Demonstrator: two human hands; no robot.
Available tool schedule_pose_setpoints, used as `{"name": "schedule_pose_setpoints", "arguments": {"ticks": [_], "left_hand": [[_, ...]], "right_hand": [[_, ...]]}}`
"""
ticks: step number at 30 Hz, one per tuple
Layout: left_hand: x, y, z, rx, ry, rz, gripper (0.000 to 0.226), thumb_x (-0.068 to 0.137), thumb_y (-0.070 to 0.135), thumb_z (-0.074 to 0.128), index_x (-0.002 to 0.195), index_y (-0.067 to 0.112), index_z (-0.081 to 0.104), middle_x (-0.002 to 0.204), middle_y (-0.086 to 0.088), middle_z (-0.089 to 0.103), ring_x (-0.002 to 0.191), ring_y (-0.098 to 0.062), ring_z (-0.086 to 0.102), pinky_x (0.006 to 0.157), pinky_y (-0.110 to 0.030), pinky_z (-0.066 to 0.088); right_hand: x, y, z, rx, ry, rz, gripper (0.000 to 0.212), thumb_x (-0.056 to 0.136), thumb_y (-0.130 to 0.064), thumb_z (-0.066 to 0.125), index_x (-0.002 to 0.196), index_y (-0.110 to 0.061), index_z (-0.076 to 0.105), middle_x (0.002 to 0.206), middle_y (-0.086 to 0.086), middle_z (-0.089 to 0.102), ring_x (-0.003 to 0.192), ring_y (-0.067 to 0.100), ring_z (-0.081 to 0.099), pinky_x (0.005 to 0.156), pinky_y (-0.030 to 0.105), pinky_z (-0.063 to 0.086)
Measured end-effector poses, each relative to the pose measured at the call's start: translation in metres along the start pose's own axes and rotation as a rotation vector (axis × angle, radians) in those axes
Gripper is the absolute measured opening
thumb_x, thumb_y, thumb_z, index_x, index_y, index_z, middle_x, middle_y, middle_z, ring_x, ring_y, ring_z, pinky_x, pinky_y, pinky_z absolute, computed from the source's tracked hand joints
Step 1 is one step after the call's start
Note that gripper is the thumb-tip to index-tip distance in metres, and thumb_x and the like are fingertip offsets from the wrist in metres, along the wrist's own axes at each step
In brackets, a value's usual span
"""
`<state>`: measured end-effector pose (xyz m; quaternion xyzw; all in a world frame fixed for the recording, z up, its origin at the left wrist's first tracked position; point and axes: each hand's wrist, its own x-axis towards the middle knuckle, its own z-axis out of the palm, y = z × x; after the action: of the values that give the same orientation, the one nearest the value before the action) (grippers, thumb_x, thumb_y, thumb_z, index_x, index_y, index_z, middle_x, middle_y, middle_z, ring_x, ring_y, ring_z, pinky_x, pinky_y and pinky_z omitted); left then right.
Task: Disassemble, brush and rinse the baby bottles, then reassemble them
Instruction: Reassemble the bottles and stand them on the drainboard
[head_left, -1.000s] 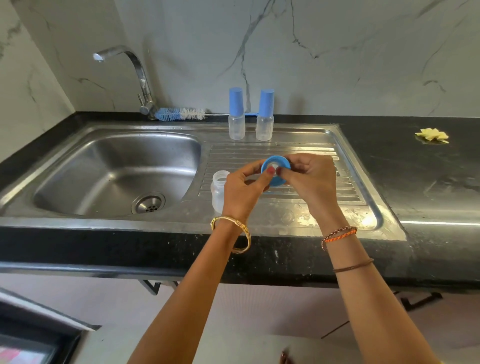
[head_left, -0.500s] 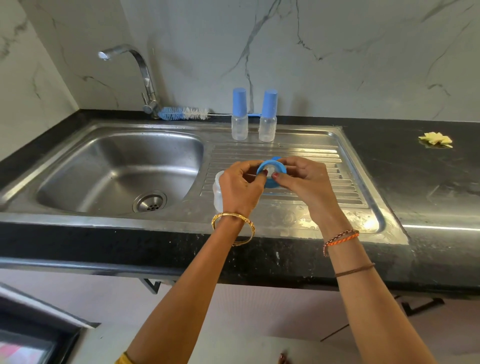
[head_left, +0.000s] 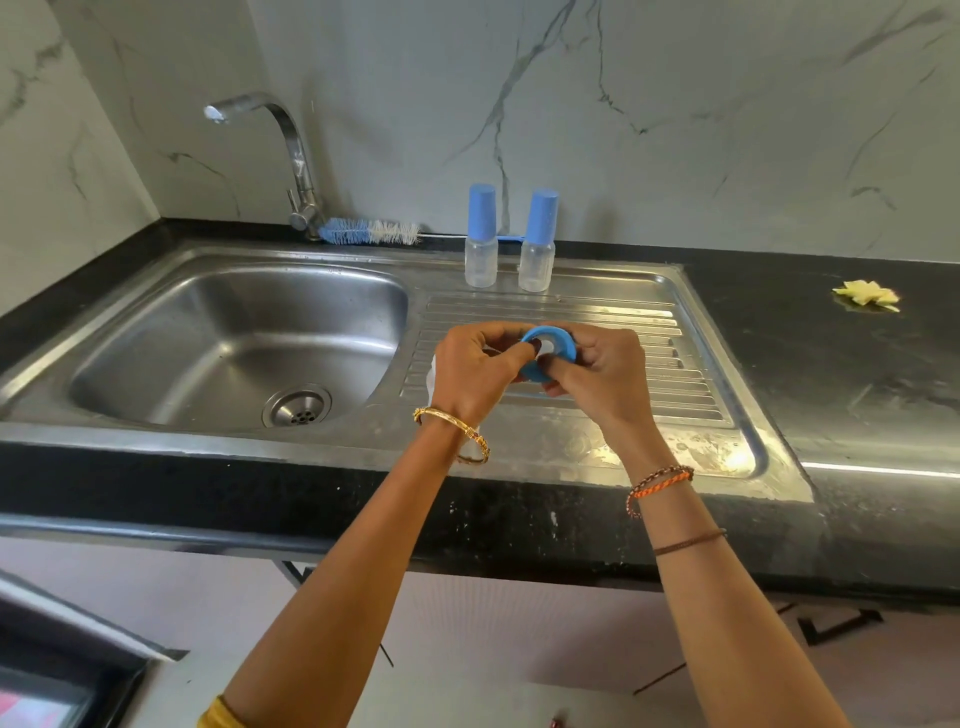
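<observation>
Clearly mid-disassembly: above the sink's drainboard (head_left: 597, 332), the left hand (head_left: 475, 371) and right hand (head_left: 602, 371) both pinch the blue collar ring (head_left: 548, 353) with curled fingers, seemingly working its teat out, which calls for a firm push next

The open bottle (head_left: 430, 375) is almost wholly hidden behind the left hand (head_left: 475, 371). The brush handle (head_left: 506, 238) is partly covered by two capped bottles (head_left: 481, 236). The blue ring's (head_left: 550, 347) centre cannot be made out.
</observation>
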<state>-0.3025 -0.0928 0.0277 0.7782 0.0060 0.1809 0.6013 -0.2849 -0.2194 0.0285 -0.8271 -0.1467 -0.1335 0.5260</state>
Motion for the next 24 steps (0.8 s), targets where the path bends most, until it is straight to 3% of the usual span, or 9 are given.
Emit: {"name": "schedule_pose_setpoints", "arguments": {"ticks": [3,6,13,17,24], "left_hand": [[-0.001,-0.001,0.000,0.018,-0.012,0.033,0.024,0.083,0.011,0.065,0.107,0.006,0.068,0.093,-0.010,0.067,0.082,-0.020,0.066,0.069,-0.027,0.059],[-0.002,-0.001,0.002,0.025,-0.016,0.025,0.027,0.085,0.007,0.062,0.112,0.005,0.065,0.106,-0.015,0.064,0.091,-0.024,0.064,0.079,-0.035,0.057],[-0.001,0.007,-0.002,-0.009,-0.084,0.044,0.032,0.083,0.007,0.064,0.115,0.004,0.063,0.099,-0.007,0.067,0.090,-0.023,0.066,0.081,-0.028,0.056],[-0.008,0.009,-0.003,-0.129,-0.077,0.045,0.035,0.080,0.004,0.066,0.115,0.003,0.062,0.097,-0.006,0.067,0.087,-0.021,0.067,0.080,-0.029,0.057],[-0.012,0.005,-0.001,-0.007,-0.013,0.142,0.032,0.076,0.003,0.070,0.109,0.004,0.066,0.094,-0.008,0.067,0.085,-0.014,0.064,0.080,-0.020,0.054]], "right_hand": [[0.004,-0.001,-0.004,0.033,-0.096,0.059,0.030,0.080,-0.007,0.069,0.110,-0.012,0.067,0.084,0.001,0.066,0.064,0.005,0.064,0.058,0.014,0.055],[0.007,-0.002,-0.006,0.050,-0.112,0.060,0.029,0.086,-0.014,0.063,0.115,-0.015,0.065,0.090,-0.004,0.063,0.072,0.005,0.062,0.062,0.015,0.055],[0.005,-0.004,-0.007,0.052,-0.089,0.016,0.028,0.092,-0.019,0.055,0.119,-0.014,0.058,0.096,-0.009,0.056,0.076,0.007,0.059,0.057,0.011,0.052],[0.005,-0.010,-0.010,0.110,-0.070,-0.020,0.015,0.090,-0.020,0.058,0.104,-0.025,0.056,0.084,-0.018,0.055,0.069,0.005,0.061,0.054,0.012,0.053],[0.001,-0.013,-0.005,0.244,-0.019,0.050,0.010,0.087,-0.016,0.060,0.090,-0.025,0.063,0.079,-0.009,0.061,0.070,0.008,0.062,0.050,0.012,0.048]]}}
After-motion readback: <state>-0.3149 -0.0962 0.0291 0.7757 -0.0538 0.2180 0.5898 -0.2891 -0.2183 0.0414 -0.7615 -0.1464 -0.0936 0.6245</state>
